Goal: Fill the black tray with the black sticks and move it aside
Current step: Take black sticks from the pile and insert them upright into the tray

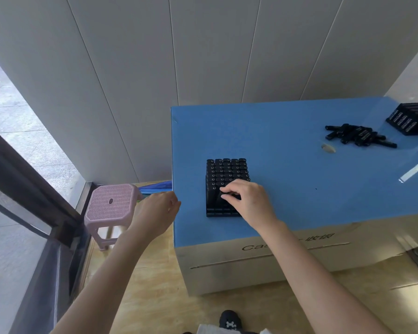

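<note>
Right hand (247, 201) pinches black sticks (227, 172) in the black tray (211, 213), left hand (158, 208) slack; likely rigid, top-heavy, so grip its base sides.

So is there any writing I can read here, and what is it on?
"Cas", the rest hidden: front of the cardboard box.
"收银": same box front, further right.
Pale print on the loose black sticks and the far tray: too small to read.

The right hand (247, 201) grips the stick-filled black tray (225, 172) on the blue-topped box (299, 189); the left hand (157, 208) hovers beside it.
</note>
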A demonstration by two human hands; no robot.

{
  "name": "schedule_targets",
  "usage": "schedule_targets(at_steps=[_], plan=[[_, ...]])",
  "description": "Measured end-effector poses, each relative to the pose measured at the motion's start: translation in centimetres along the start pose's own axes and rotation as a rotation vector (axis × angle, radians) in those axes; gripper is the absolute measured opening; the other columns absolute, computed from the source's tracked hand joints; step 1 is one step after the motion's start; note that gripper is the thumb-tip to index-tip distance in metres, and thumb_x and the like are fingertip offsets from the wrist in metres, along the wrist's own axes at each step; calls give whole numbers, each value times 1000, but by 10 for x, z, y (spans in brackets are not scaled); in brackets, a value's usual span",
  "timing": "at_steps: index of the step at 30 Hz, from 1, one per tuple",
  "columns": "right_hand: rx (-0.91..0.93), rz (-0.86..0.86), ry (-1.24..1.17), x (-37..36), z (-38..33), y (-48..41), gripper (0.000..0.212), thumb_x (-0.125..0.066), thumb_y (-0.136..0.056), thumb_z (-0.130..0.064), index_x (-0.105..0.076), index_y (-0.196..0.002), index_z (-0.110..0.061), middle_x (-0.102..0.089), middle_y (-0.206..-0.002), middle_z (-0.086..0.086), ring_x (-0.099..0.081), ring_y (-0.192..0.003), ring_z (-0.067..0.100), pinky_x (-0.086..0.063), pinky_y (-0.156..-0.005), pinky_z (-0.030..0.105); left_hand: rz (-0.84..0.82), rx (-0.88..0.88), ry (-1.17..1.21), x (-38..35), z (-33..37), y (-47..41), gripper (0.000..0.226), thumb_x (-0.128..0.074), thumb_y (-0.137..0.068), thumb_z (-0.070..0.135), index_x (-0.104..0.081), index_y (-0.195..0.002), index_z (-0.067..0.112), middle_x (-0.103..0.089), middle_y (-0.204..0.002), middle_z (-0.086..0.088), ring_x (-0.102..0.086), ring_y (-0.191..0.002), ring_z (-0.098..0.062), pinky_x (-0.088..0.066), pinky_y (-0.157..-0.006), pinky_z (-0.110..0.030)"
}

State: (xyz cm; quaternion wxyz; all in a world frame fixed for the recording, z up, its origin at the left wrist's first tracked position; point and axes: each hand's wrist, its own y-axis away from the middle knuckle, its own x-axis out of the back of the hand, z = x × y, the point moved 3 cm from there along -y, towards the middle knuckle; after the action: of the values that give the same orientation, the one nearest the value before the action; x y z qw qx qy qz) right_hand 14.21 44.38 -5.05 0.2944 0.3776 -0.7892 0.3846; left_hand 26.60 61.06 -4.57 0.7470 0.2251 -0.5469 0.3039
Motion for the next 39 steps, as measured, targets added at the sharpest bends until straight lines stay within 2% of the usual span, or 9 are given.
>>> schedule_targets(at_steps=[6, 9, 14, 17, 20, 25, 30, 33, 39], plan=[[56, 79, 126, -9, -4, -1, 11, -74, -77, -15, -73, -88, -16, -58, -83, -2, -52, -75, 13, -41, -52, 21, -3, -10, 1, 4, -2, 0, 30, -40, -98, 34, -61, -111, 16, -67, -105, 3, -56, -109, -16, -33, -59, -24], [73, 99, 155, -11, -6, 6, 18, -71, -79, -14, -72, -96, -18, -58, -84, -2, -52, -76, 15, -40, -54, 20, -15, -24, 6, 7, -1, 1, 31, -41, -98, 34, -60, -114, 16, -68, -108, 3, -58, -106, -14, -32, -56, -20], [-93, 105, 9, -11, -5, 28, 39, -60, -85, -10, -59, -123, -17, -57, -110, -2, -52, -100, 15, -48, -78, 25, 24, -80, 50, 13, 1, 8, 30, -43, -96, 35, -56, -117, 18, -67, -108, 7, -59, -98, -12, -39, -68, -23], [-225, 145, -59, 0, -7, 44, 36, -57, -88, -11, -59, -122, -19, -56, -117, -6, -52, -108, 11, -47, -84, 23, 39, -154, 71, 11, 10, 11, 28, -43, -96, 38, -57, -114, 21, -66, -103, 11, -61, -93, -11, -43, -81, -29], [-313, 119, -44, 15, -4, 57, 36, -55, -89, -14, -55, -125, -21, -55, -125, -9, -49, -116, 8, -41, -92, 20, -22, -224, 112, 6, 26, 12, 27, -43, -96, 39, -57, -113, 24, -64, -102, 12, -61, -92, -12, -47, -76, -29], [-420, 42, 9, 47, 16, 77, 41, -53, -91, -22, -47, -132, -23, -46, -136, -12, -40, -126, 7, -34, -100, 23, -109, -367, 154, 0, 72, 13, 28, -44, -96, 38, -53, -118, 23, -57, -89, 16, -58, -88, -12, -45, -71, -28], [-444, 166, 18, 95, 44, 100, 33, -56, -90, -20, -56, -123, -23, -54, -126, -10, -45, -121, 8, -34, -96, 19, -79, -409, 180, -8, 130, 6, 33, -45, -95, 34, -44, -126, 22, -56, -89, 17, -56, -86, -13, -46, -72, -30], [-453, 161, 37, 126, 72, 116, 31, -56, -90, -21, -57, -121, -23, -54, -126, -10, -45, -120, 7, -34, -93, 17, -53, -401, 229, -20, 170, 5, 40, -46, -95, 33, -38, -132, 19, -59, -101, 12, -55, -87, -13, -44, -73, -28], [-460, 184, 76, 201, 148, 153, 26, -59, -88, -20, -61, -114, -23, -54, -123, -8, -46, -119, 10, -36, -88, 20, -99, -407, 226, -67, 272, 9, 48, -42, -96, 40, -28, -139, 24, -51, -127, 11, -50, -113, -11, -45, -87, -29]])
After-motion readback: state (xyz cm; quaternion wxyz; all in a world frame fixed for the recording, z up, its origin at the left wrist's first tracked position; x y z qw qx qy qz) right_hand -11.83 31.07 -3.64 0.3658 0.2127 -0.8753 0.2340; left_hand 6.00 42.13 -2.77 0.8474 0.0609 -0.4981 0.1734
